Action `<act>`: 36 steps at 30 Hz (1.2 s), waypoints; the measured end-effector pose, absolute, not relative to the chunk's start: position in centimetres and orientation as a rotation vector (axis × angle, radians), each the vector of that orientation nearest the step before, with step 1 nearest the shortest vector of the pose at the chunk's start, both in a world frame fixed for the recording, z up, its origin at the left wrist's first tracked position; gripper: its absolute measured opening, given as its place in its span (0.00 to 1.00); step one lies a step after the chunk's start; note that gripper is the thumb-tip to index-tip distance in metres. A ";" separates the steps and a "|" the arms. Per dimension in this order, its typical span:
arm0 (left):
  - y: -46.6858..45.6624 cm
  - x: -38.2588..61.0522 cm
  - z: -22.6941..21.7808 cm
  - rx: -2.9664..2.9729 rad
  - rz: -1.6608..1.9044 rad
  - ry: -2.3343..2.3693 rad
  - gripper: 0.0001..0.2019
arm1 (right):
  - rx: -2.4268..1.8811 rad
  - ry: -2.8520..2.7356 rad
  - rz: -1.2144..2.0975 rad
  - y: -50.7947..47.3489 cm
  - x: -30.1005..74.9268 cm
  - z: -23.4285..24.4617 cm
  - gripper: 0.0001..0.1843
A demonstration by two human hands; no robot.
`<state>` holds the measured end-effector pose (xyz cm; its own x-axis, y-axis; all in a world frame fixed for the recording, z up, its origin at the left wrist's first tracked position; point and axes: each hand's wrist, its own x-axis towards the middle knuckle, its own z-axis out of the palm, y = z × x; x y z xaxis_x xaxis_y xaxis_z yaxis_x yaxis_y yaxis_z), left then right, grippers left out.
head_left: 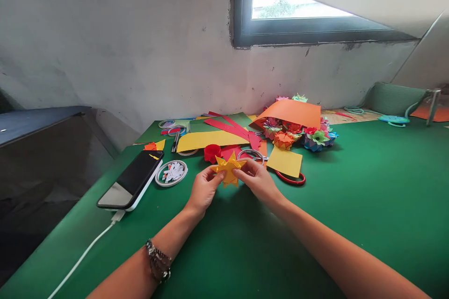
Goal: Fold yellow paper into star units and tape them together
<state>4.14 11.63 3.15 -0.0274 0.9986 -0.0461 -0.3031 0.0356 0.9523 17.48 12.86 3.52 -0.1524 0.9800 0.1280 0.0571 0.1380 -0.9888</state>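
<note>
A yellow folded paper flower (229,171) with pointed petals is held up between both hands, just above the green table. My left hand (205,189) pinches its left side with thumb and fingers. On its right side my right hand (258,178) does the same. Right behind the flower lie a rolled red paper ring (212,153) and a roll of tape (250,155). A square of yellow paper (286,161) rests partly over the red-handled scissors (294,179), to the right of my right hand.
A phone (135,180) on a white power bank with a cable (84,253) lies at left, beside a tape ring (171,174) holding paper scraps. Colored paper strips (228,126), finished paper flowers (317,136) and an orange sheet (293,112) lie behind. A chair (396,98) stands far right.
</note>
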 end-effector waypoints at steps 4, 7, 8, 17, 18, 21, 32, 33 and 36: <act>11.7 4.1 2.9 0.938 1.338 1.055 0.16 | -1.036 -1.460 0.928 13.1 17.7 3.2 0.16; 11.8 4.2 2.8 0.930 1.341 1.048 0.16 | -0.997 -1.558 0.778 13.1 17.9 3.4 0.08; 11.9 4.2 2.8 0.923 1.343 1.039 0.16 | -0.994 -1.588 0.754 13.1 17.9 3.5 0.05; 11.8 4.2 2.6 0.951 1.366 1.004 0.16 | -0.949 -1.642 0.844 13.1 18.2 3.4 0.11; 11.8 4.2 2.6 0.953 1.352 1.007 0.16 | -0.949 -1.653 0.851 13.1 18.3 3.4 0.11; 11.7 4.2 2.7 0.943 1.322 1.002 0.16 | -0.960 -1.678 0.843 13.3 18.4 3.4 0.08; 11.6 4.2 2.3 0.978 1.288 0.901 0.15 | -0.967 -1.625 0.962 13.2 18.1 3.6 0.07; 11.6 4.2 2.2 0.975 1.291 0.895 0.15 | -0.963 -1.614 0.959 13.1 18.0 3.6 0.07; 11.6 4.2 2.3 0.947 1.307 0.876 0.15 | -0.949 -1.587 0.997 13.0 17.9 3.7 0.07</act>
